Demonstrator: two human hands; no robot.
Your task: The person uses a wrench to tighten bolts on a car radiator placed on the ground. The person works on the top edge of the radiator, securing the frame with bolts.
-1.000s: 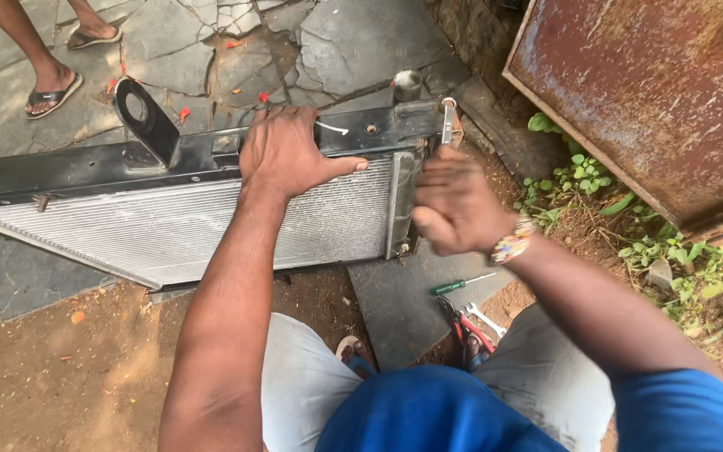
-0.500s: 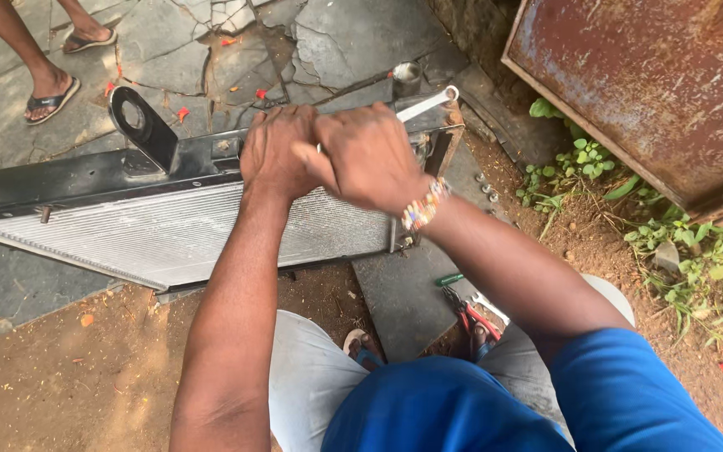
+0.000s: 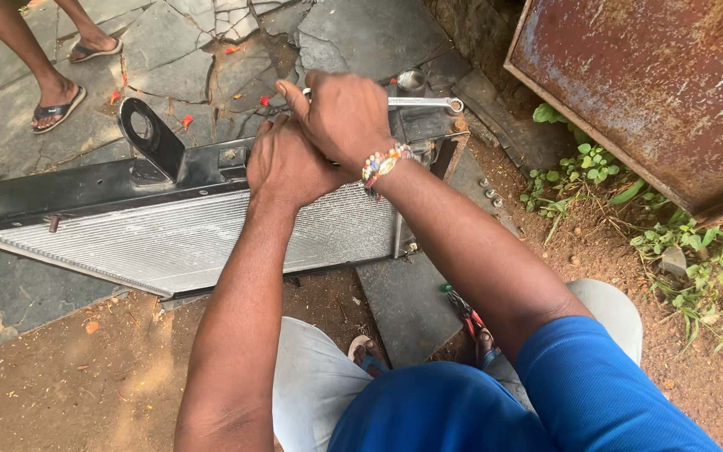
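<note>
Stone paving (image 3: 378, 33) and bare dirt lie under everything. At upper centre the right hand (image 3: 346, 113) is closed around a silver wrench (image 3: 424, 103), whose ring end points right. Just below, the left hand (image 3: 286, 163) presses flat, fingers spread, on the black top bar of a radiator (image 3: 169, 243) lying across the frame's left half. A rusty metal box (image 3: 663, 84) sits upper right.
</note>
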